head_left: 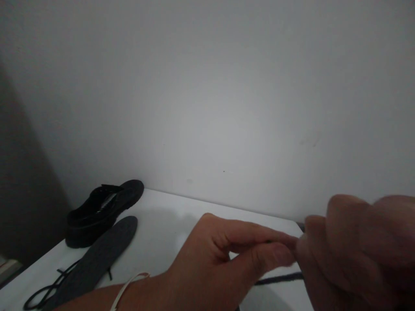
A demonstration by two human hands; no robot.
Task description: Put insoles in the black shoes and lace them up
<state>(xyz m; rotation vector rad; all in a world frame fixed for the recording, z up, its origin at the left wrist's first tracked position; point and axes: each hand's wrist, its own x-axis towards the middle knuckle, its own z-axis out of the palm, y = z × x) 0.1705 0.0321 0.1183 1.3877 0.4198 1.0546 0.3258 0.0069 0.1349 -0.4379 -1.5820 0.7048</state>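
My left hand (223, 255) reaches in from the bottom centre, with its thumb and forefinger pressed together at the tips. Whatever lies in that pinch is hidden. My right hand (359, 250), smeared by motion at the right edge, has its fingers curled close against the left fingertips; what it grips cannot be made out. A dark lace-like strip (279, 279) runs below the left thumb and disappears behind the right hand. At the left stands a black shoe (89, 220), beside a dark grey insole (106, 246). A black shoelace (53, 287) lies looped partly under the insole.
All this is on a white table (162, 242), whose back edge meets a pale wall (210, 108). Its back right corner shows near the right hand. A pale object (8, 270) sits lower, beyond the table's left edge.
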